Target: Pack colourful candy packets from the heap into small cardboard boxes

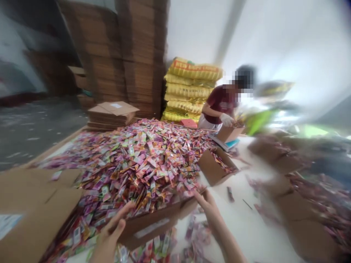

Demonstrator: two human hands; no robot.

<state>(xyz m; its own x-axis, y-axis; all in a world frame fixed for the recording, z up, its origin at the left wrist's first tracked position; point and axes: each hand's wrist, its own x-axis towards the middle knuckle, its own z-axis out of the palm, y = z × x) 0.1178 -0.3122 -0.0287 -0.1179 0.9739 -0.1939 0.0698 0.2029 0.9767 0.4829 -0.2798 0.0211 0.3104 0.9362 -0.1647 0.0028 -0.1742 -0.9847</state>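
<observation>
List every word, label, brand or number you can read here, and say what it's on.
"NEW HOPE": top yellow sack; letters after it blurred.
Lower yellow sacks: Chinese characters, too blurred to read fully.
Too small or blurred: packets, white labels on the near box, left cardboard and low cardboard stack.

We are holding our left hand (111, 230) with thumb (119, 227) and forefinger (124, 212) parted, while our right forearm (227, 237) is slanting up to our right hand (208, 205).
</observation>
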